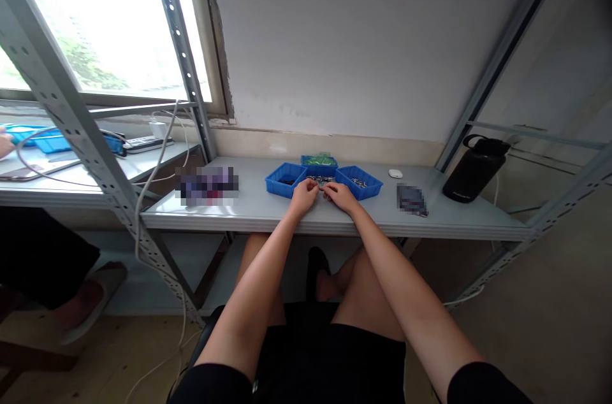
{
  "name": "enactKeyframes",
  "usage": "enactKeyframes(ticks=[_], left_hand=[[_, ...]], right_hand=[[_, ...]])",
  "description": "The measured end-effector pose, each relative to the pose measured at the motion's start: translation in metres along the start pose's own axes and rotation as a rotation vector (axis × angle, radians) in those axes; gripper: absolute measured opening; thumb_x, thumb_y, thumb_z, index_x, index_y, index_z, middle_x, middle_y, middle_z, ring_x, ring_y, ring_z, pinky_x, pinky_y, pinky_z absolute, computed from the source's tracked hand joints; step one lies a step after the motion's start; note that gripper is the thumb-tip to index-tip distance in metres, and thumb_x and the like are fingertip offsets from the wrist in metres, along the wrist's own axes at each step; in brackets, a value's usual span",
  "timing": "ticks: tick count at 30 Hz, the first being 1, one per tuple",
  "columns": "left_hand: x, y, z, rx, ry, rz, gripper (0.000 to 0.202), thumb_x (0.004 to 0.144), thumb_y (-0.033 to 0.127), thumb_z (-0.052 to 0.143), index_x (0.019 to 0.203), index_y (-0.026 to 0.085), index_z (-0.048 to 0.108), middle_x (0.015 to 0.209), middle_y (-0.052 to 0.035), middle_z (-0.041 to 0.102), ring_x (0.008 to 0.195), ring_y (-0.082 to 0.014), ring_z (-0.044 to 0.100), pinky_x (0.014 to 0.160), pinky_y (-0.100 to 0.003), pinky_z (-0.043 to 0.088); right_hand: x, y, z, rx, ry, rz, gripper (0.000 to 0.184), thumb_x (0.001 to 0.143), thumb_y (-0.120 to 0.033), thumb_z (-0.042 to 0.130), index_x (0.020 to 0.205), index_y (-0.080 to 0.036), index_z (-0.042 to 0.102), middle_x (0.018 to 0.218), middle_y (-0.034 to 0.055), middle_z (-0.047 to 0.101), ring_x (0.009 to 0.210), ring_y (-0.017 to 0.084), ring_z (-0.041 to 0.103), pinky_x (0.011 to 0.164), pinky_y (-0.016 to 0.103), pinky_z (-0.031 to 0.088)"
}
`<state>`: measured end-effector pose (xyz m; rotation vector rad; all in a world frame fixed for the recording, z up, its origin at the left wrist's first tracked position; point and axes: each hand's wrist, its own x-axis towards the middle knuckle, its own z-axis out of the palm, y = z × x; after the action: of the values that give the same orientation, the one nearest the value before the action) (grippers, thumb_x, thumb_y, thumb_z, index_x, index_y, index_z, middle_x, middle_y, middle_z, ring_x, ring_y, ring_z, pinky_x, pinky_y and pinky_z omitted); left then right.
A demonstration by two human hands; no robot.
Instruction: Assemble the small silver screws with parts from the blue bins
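Both my hands rest on the grey shelf top [268, 216], close together in front of three blue trays. My left hand [305, 194] has its fingers curled in a pinch next to a small pile of metal parts [321, 181]. My right hand [339, 194] is also curled, fingertips touching the same small parts. The left blue tray [285, 180] holds dark bits, the right blue tray [359, 181] holds metal pieces, and the back tray [319, 164] holds green pieces. What each hand pinches is too small to name.
A black water bottle [473, 168] lies at the right end. A small white object [395, 173] and a blurred packet [412, 199] sit right of the trays, another blurred item [207, 185] to the left. Another person's foot [90, 302] and desk [71, 168] are at left. White cables [143, 200] hang down.
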<state>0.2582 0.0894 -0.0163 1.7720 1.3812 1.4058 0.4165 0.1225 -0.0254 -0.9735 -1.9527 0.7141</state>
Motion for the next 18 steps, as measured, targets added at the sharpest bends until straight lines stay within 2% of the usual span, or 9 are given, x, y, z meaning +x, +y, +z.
enactKeyframes(ticks=[5,10,18], left_hand=[[-0.002,0.005,-0.002,0.044,-0.043,0.016,0.013,0.075,0.02,0.055,0.079,0.014,0.066,0.078,-0.0054,0.068,0.075,-0.0169,0.061,0.072,-0.027,0.045],[-0.004,0.01,-0.005,0.071,-0.063,0.006,0.014,0.074,0.021,0.059,0.08,0.013,0.068,0.078,-0.0062,0.069,0.076,-0.0178,0.061,0.072,-0.028,0.045],[-0.004,0.01,-0.004,0.083,-0.077,0.032,0.014,0.074,0.019,0.06,0.081,0.012,0.07,0.082,-0.0073,0.07,0.08,-0.018,0.062,0.074,-0.027,0.045]], right_hand=[[0.0,-0.002,0.002,0.094,0.058,0.034,0.026,0.084,-0.043,0.049,0.085,-0.02,0.061,0.07,0.0013,0.064,0.061,0.015,0.057,0.063,0.027,0.045],[-0.001,-0.002,0.001,0.084,0.058,0.03,0.026,0.084,-0.043,0.048,0.077,-0.02,0.058,0.067,0.0005,0.062,0.06,0.014,0.056,0.064,0.027,0.045],[0.0,0.0,0.002,0.092,0.053,0.027,0.02,0.083,-0.038,0.047,0.077,-0.02,0.056,0.07,-0.0002,0.061,0.059,0.014,0.055,0.064,0.028,0.044]])
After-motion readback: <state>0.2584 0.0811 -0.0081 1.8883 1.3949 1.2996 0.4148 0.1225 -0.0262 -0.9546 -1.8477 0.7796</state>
